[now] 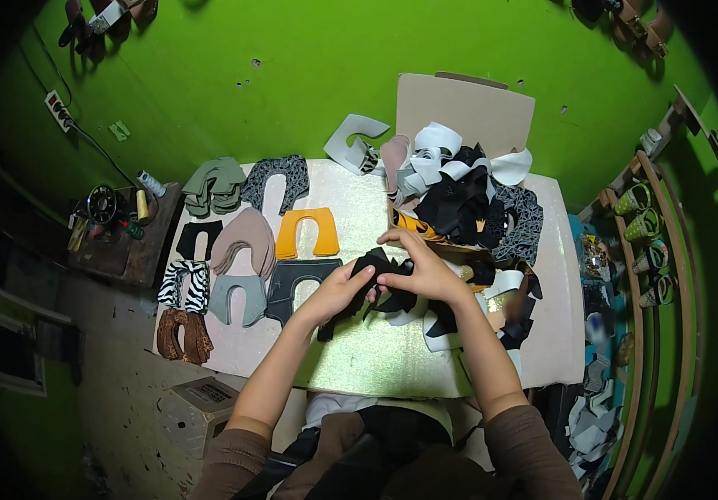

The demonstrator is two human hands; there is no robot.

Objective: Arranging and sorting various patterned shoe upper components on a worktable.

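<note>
Between my left grip (334,293) and right grip (425,273), over the bench (375,362), are pieces (400,284); cutouts (246,237) lie left, a box (465,112) of scraps (450,200) behind right, sandals (644,225) beyond.

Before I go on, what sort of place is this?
Probably a small shoemaking workshop: stacked U-shaped cut-outs on the table, green sandals racked at right, and what looks like a yellow thread spool on the side bench.

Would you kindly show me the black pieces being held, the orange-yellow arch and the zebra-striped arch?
Black pieces (371,259): head view, upper part.
Orange-yellow arch (288,237): head view, its left leg.
Zebra-striped arch (198,287): head view, its right leg.
</note>
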